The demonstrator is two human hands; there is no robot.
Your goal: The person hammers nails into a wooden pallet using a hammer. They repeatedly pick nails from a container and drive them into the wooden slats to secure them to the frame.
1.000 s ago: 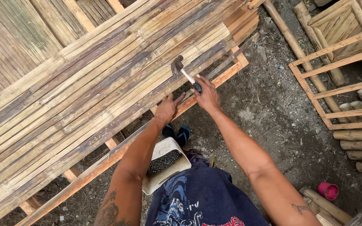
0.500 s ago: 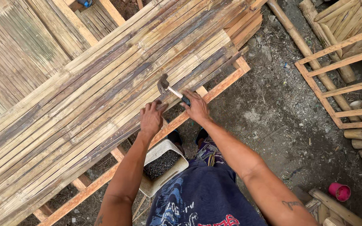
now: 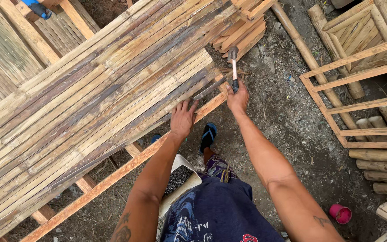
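Gripping a hammer (image 3: pixel 233 67) by its dark handle end (pale shaft, dark metal head raised over the panel's corner), the right hand (image 3: pixel 238 99) is closed; the left hand (image 3: pixel 183 119) presses spread fingers on the split-bamboo slat panel (image 3: pixel 95 103), near its orange wooden rail (image 3: pixel 113 179).

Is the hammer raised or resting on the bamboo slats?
Raised: the right hand holds the hammer by its handle, head up, clear of the bamboo slats.

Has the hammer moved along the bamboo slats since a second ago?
Yes. The hammer in the right hand now sits nearer the slat panel's far end, head raised beyond the wooden rail; earlier it was further back along the edge.
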